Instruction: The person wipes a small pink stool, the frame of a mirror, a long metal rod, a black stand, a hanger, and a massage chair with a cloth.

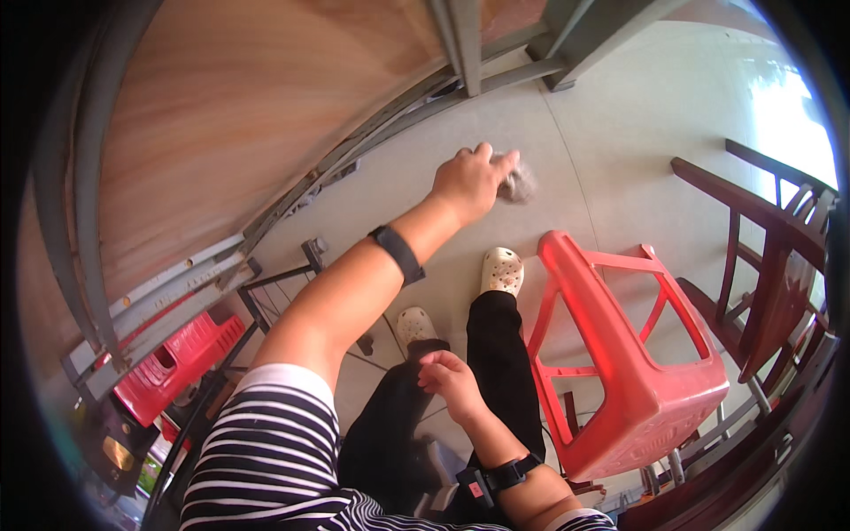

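Note:
My left hand (pixel 468 182) reaches out over the pale floor, its fingers closed on a blurred, crumpled grey cloth (pixel 517 183). The brown panel (pixel 265 119) in its grey metal frame (pixel 372 143) rises to the left of that arm. Held low before my body, my right hand (pixel 453 385) has loosely curled fingers and nothing visible in it. It hangs above my black trousers (pixel 392 411). A red plastic stool (pixel 664 411) is to the right of my legs, its legs pointing towards the top of the view.
Dark wooden chairs (pixel 764 265) crowd the right side. Another red plastic stool (pixel 179 358) and a black metal frame (pixel 249 305) are at the lower left. Grey metal posts (pixel 465 46) stand at the top. My cream clogs (pixel 503 271) are on the tiled floor (pixel 637 126).

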`<state>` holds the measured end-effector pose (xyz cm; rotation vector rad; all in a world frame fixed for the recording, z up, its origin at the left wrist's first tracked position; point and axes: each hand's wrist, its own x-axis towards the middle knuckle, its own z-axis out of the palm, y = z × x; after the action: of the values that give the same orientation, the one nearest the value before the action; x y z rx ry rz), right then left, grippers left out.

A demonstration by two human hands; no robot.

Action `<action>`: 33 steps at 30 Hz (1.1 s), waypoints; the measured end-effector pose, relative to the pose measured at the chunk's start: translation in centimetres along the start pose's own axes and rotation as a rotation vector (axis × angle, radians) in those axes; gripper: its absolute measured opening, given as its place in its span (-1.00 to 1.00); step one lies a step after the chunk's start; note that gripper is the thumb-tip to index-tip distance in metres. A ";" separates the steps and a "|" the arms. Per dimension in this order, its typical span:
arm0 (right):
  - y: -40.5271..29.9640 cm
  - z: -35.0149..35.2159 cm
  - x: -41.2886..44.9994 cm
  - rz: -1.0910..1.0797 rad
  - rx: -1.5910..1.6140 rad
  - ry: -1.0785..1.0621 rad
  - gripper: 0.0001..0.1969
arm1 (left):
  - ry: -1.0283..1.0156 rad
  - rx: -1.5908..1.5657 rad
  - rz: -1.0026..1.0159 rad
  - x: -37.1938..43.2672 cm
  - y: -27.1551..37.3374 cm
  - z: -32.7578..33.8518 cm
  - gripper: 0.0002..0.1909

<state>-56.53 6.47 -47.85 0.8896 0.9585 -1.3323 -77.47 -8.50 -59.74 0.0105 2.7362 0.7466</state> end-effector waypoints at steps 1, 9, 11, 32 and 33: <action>-0.2 0.0 -0.1 0.003 0.004 -0.009 -0.92 | 0.034 0.077 0.073 -0.2 0.7 -0.3 -0.69; -1.6 0.3 -0.4 -0.027 0.096 -0.083 -0.92 | -0.075 0.619 -0.174 2.0 -8.6 -3.2 -0.52; -2.1 -0.6 -1.0 -0.051 0.128 -0.044 -0.92 | -0.748 0.327 -0.466 2.9 -5.0 -3.9 -0.46; -4.8 -2.9 -1.6 -0.106 0.312 -0.058 -0.91 | -0.731 0.755 -0.196 18.6 7.4 -7.5 -0.80; -4.8 -2.9 -1.5 -0.108 0.315 -0.066 -0.91 | -0.701 0.754 -0.091 18.4 7.6 -7.9 -0.75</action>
<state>-61.52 9.45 -47.42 1.0346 0.7657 -1.6252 -97.91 -4.24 -54.84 0.2553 2.1445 -0.3083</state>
